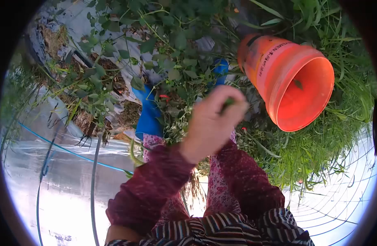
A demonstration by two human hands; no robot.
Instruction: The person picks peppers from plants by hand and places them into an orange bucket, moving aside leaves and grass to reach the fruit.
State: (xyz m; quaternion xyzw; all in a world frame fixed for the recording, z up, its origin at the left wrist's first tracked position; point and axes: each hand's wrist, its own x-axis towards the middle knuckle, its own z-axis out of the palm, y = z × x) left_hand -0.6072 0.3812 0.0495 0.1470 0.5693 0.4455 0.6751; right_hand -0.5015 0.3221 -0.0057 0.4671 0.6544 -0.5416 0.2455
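Note:
My left hand (215, 121), blurred by motion, crosses the middle of the view above the plants. Its fingers are curled closed around a small dark green thing (227, 105), too smeared to name. The maroon right sleeve (250, 180) runs up behind the left wrist, and my right hand is hidden there. To the right of the left hand, an orange-red bucket (278, 69) tilts with its mouth toward the lower right. A small green piece (298, 84) lies inside it. Below the hands, a red pepper (164, 97) shows among the leafy plants (176, 45).
Blue boots (149, 112) stand among the stems. Pale ground sheeting (69, 24) lies at the upper left. Clear plastic film (69, 172) with hoops and a blue cord (73, 146) borders the left side. Tall grass (336, 115) grows around the bucket.

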